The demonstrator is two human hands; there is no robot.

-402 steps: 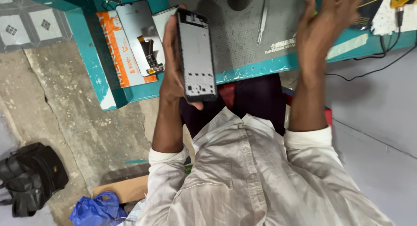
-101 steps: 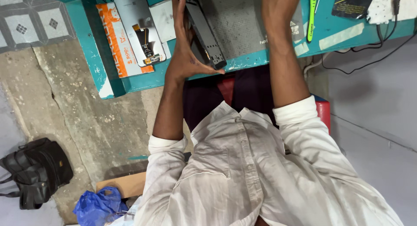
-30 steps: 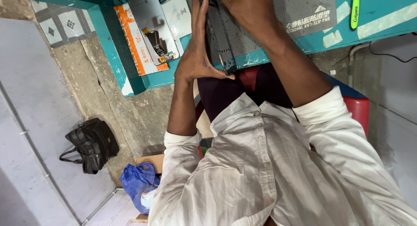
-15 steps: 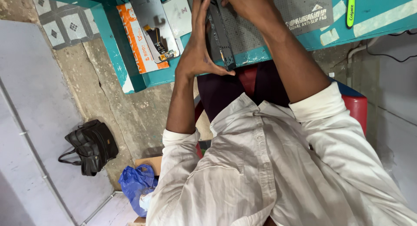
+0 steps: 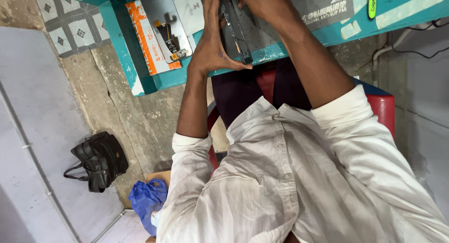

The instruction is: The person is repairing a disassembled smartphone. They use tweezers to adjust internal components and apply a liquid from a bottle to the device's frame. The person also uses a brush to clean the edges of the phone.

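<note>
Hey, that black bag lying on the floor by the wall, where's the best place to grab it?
Take the black bag by its strap loop, which sticks out on the side away from the teal table. The loop lies free on the floor, so a hand coming from above could likely hook it; the body looks soft and slumped.

The phone frame stands on edge on the mat, which lies on the surface. The left hand is left of the frame, the right hand on its right. Left of them lies an opened phone. On the floor lower left sit a bag and, right of it, a plastic sack.
</note>
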